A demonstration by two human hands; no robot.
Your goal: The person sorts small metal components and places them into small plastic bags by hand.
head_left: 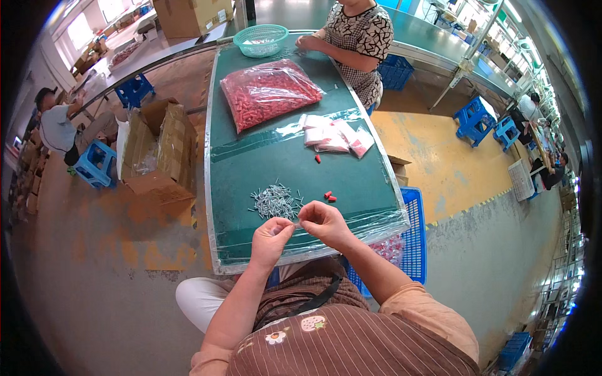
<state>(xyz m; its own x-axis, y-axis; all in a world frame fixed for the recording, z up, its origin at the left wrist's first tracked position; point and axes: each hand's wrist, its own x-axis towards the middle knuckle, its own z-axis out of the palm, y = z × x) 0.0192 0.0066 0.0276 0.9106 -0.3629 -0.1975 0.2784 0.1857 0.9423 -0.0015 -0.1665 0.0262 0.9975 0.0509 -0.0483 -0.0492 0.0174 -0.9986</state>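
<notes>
Near the front edge of the green-topped table (263,150), my left hand (271,243) and my right hand (326,225) meet with fingers pinched. What they hold, if anything, is too small to make out. Just beyond my fingers lies a loose pile of small silver screws (276,200). To the right of the pile are a few small red plugs (329,197), and a single red plug (318,159) lies farther off. Small flat plastic packets (335,135) with white and red contents are heaped beyond it. A large transparent bag (269,91) full of red pieces rests at the far left.
A green basket (261,41) stands at the table's far end, where another person (357,44) works. A blue crate (414,235) with plastic packets sits below the right edge. An open cardboard box (160,150) and a blue stool (96,164) stand on the left.
</notes>
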